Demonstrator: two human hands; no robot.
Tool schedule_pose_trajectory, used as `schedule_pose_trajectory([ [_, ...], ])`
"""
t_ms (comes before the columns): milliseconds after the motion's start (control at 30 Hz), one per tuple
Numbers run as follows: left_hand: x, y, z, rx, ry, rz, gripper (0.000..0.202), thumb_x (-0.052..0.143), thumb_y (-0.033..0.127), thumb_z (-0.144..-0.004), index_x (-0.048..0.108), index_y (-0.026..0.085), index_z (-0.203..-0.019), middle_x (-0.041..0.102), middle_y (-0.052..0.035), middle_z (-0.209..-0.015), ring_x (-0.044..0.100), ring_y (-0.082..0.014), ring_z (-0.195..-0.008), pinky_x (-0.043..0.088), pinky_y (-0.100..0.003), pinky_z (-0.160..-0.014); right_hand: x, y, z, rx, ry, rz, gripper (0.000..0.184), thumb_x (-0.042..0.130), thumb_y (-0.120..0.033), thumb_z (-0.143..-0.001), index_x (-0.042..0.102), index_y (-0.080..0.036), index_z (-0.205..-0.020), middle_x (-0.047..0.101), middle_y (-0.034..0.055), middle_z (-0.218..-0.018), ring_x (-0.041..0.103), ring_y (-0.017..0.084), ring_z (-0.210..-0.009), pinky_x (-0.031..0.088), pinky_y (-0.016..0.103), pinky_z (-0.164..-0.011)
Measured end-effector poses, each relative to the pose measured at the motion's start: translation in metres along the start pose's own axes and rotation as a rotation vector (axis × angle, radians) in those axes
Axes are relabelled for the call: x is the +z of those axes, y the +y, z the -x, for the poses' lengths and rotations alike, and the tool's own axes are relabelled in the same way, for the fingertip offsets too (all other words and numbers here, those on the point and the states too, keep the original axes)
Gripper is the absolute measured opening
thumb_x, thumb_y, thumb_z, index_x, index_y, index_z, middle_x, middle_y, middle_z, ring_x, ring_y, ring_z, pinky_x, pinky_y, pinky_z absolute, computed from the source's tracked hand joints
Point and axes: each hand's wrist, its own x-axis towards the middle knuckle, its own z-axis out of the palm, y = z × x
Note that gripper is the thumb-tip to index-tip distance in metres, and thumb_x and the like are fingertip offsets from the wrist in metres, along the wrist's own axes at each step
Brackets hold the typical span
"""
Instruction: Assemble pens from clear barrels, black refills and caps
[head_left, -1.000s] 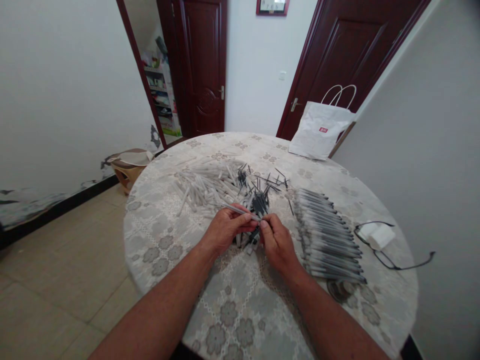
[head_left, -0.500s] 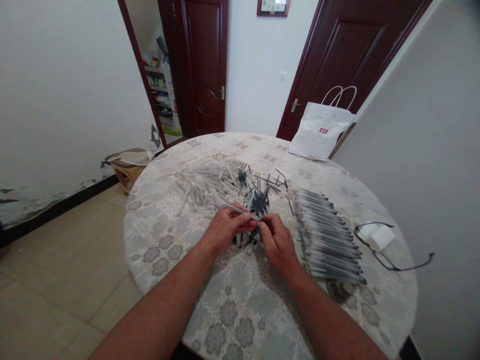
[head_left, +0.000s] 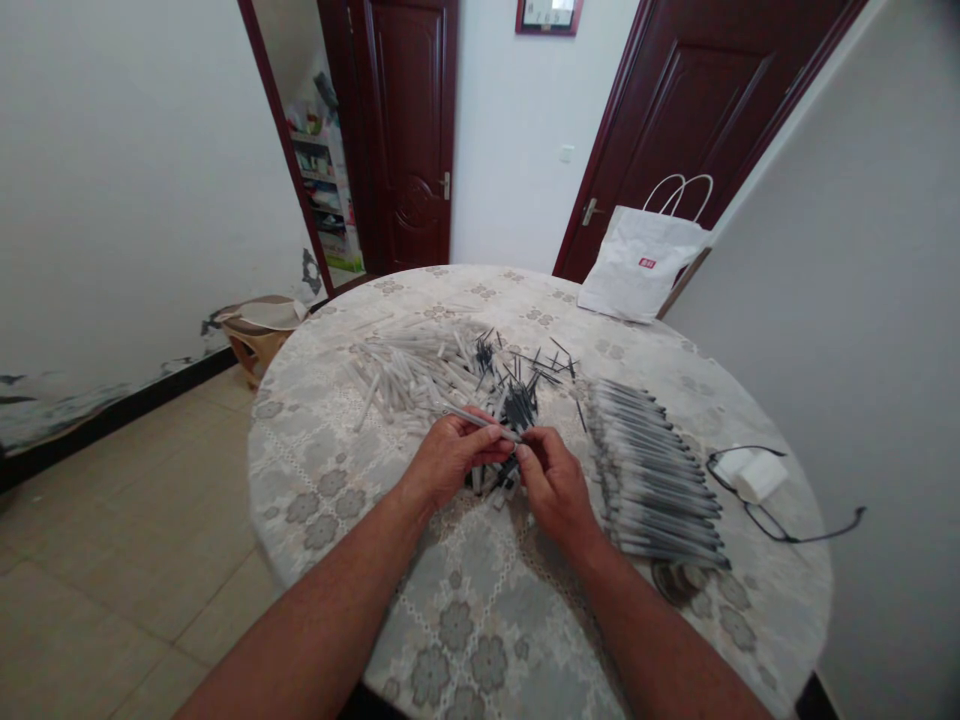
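Left hand grips a clear pen barrel at frame centre, just above the bench; right hand pinches the barrel's right end. Keeping it straight, with light pressure, seems best.

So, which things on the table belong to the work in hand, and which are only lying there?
In use: left hand, right hand, pen tube both hold, white tubes, dark refills, row of pens.
Lying about: glasses, paper bag.
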Motion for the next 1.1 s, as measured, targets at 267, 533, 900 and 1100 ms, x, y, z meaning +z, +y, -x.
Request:
schedule_pose_trajectory([
  [267,0.002,0.004,0.000,-0.024,0.009,-0.024,0.035,0.088,0.032,-0.073,0.065,0.014,-0.092,0.078,-0.0087,-0.087,0.076,-0.0206,-0.078,0.062,-0.035,-0.080,-0.002,-0.008,-0.001,0.004,-0.008,0.037,0.023,0.045,-0.041,-0.102,0.058,-0.023,-0.096,0.062,-0.0011,-0.076,0.057,0.017,-0.071,0.040,0.026,-0.063],
  [533,0.002,0.005,0.000,-0.040,0.011,-0.034,0.037,0.088,0.033,-0.074,0.065,0.014,-0.095,0.078,-0.0097,-0.090,0.076,-0.0202,-0.079,0.063,-0.033,-0.077,-0.001,-0.003,-0.003,0.051,-0.025,-0.067,0.040,0.038,-0.048,-0.105,0.051,-0.023,-0.075,0.054,-0.0037,-0.061,0.051,0.014,-0.059,0.037,0.025,-0.058],
  [900,-0.003,0.010,-0.001,0.062,0.105,-0.003,0.033,0.086,0.035,-0.075,0.066,0.016,-0.094,0.075,-0.0043,-0.085,0.074,-0.0176,-0.076,0.063,-0.035,-0.076,-0.004,0.005,-0.009,0.252,-0.042,-0.374,0.049,0.040,-0.062,-0.099,0.052,-0.023,-0.073,0.052,-0.0036,-0.057,0.050,0.013,-0.046,0.038,0.025,-0.044],
  [1100,-0.006,0.014,0.000,0.147,0.119,-0.253,0.034,0.083,0.044,-0.076,0.070,0.017,-0.092,0.074,-0.0042,-0.080,0.072,-0.0196,-0.072,0.061,-0.032,-0.068,-0.010,-0.003,-0.008,0.041,-0.039,-0.084,0.031,0.052,-0.049,-0.098,0.064,-0.021,-0.099,0.064,-0.0008,-0.073,0.058,0.015,-0.061,0.043,0.026,-0.057],
])
